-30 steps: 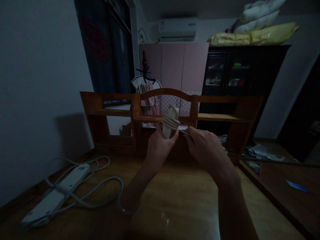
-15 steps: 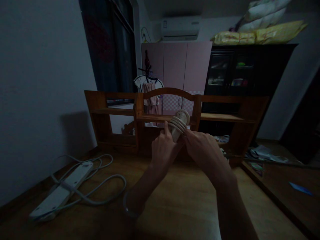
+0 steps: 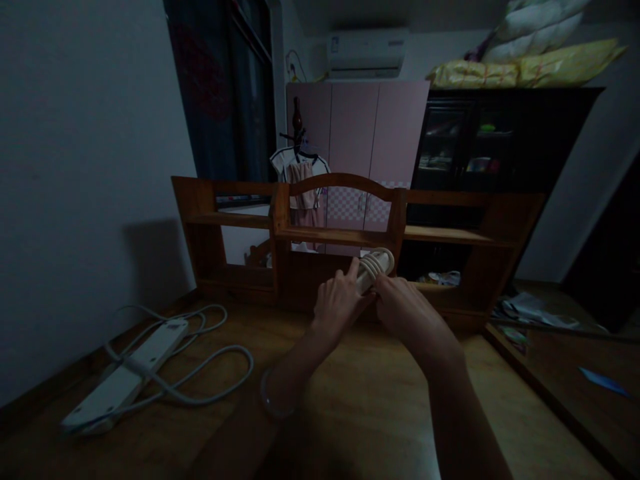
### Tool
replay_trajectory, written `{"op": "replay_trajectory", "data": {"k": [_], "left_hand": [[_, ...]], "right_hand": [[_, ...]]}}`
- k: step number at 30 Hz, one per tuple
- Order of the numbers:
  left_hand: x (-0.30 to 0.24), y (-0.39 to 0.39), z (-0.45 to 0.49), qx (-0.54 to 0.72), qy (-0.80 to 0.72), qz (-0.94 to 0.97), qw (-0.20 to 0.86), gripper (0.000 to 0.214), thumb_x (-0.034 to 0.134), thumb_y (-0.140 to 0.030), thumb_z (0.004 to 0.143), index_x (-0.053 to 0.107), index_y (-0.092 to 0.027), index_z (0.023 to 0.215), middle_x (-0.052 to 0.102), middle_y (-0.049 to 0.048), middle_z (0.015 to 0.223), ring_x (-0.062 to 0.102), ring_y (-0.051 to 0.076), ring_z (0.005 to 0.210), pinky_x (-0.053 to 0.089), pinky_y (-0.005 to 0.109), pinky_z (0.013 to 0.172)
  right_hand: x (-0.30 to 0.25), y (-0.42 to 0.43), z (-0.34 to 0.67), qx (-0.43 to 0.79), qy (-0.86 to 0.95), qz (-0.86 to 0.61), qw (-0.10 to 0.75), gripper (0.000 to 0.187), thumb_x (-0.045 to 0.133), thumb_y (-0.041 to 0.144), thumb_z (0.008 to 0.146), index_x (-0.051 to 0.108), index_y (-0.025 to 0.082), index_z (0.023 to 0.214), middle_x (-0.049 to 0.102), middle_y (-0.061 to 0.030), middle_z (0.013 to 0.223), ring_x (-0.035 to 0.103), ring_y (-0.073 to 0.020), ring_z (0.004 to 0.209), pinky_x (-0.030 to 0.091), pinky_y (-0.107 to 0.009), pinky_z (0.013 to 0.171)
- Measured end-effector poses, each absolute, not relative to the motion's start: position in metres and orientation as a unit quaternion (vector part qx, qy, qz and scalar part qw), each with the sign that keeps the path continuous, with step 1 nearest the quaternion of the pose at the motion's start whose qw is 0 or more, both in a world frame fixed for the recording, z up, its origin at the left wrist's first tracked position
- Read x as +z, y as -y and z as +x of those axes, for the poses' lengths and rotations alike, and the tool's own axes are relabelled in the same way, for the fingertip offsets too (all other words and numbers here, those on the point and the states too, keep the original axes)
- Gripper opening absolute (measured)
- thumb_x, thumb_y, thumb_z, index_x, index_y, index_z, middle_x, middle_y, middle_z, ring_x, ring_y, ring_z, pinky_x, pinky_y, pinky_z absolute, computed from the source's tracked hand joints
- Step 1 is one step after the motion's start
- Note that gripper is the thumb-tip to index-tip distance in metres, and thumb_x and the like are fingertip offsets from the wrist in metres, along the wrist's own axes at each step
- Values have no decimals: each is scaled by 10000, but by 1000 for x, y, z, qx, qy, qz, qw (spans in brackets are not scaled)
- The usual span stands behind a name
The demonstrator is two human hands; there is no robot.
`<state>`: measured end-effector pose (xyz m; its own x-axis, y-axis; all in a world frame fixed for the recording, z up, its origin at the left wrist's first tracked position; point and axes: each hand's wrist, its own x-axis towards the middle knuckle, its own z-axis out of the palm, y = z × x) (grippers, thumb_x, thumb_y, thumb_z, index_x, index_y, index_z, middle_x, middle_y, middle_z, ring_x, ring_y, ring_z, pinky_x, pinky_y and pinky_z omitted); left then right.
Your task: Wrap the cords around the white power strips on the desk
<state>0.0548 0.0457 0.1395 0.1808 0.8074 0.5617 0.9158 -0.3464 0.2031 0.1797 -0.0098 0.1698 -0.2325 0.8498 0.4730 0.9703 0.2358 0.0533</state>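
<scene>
A pale oblong object with a light cord wound round it (image 3: 376,267) is held between both my hands above the far part of the wooden desk (image 3: 360,400). My left hand (image 3: 340,303) grips its lower end, index finger stretched along its side. My right hand (image 3: 403,310) is closed just right of it, fingers pinched on the cord at the bundle's base. The bundle tilts up and to the right, in front of the wooden shelf unit (image 3: 350,233) at the desk's back edge. The room is dim and details are hard to see.
A white power strip (image 3: 125,377) with its looped grey cable (image 3: 210,373) lies at the desk's left. A bare wall stands to the left. Behind the shelf are a pink wardrobe (image 3: 360,147), a dark cabinet (image 3: 480,153) and hanging clothes (image 3: 300,187). Papers (image 3: 530,310) lie at right.
The wound bundle has tipped from nearly upright to leaning right and has sunk lower. Both hands moved down and slightly right with it.
</scene>
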Motion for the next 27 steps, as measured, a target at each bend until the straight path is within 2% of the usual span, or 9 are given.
{"op": "replay_trajectory", "data": {"k": [6, 11, 14, 20, 25, 27], "left_hand": [[140, -51, 54, -330, 588, -725, 137, 762, 612, -573, 816, 302, -283, 1448, 631, 112, 1022, 663, 297, 868, 485, 361, 729], [142, -51, 49, -326, 609, -709, 140, 779, 619, -554, 823, 284, -265, 1464, 631, 119, 1032, 657, 295, 883, 489, 378, 753], [140, -51, 48, -326, 606, -709, 157, 806, 643, -518, 821, 249, -273, 1480, 612, 109, 1048, 642, 287, 908, 487, 366, 748], [136, -51, 51, -315, 596, -713, 194, 817, 641, -509, 831, 205, -312, 1494, 569, 87, 1042, 603, 263, 925, 461, 348, 779], [133, -54, 52, -307, 593, -714, 210, 820, 650, -481, 835, 192, -327, 1497, 549, 82, 1046, 574, 249, 945, 430, 348, 829], [132, -54, 52, -308, 590, -717, 208, 810, 649, -476, 837, 197, -339, 1495, 547, 79, 1037, 571, 247, 941, 425, 348, 829]], "right_hand": [[186, 10, 185, -203, 714, -654, 145, 179, 472, 84, 851, 630, 154, 805, 682, -96, 807, 645, -214, 727, 287, -295, 569], [183, 10, 187, -203, 715, -656, 132, 190, 477, 154, 875, 655, 153, 809, 690, -105, 798, 659, -233, 718, 299, -293, 553], [183, 11, 188, -191, 717, -661, 111, 192, 478, 145, 846, 669, 144, 825, 691, -113, 801, 659, -236, 721, 314, -295, 561], [189, 16, 196, -110, 756, -637, 101, 185, 535, 292, 843, 661, 166, 792, 674, -71, 756, 633, -202, 686, 291, -270, 544], [187, 20, 208, -76, 787, -599, 122, 91, 559, 217, 775, 604, 165, 835, 642, -44, 773, 579, -151, 659, 299, -245, 560], [186, 23, 212, -52, 795, -589, 134, 121, 557, 179, 751, 589, 174, 868, 628, -28, 761, 561, -141, 644, 295, -236, 549]]}}
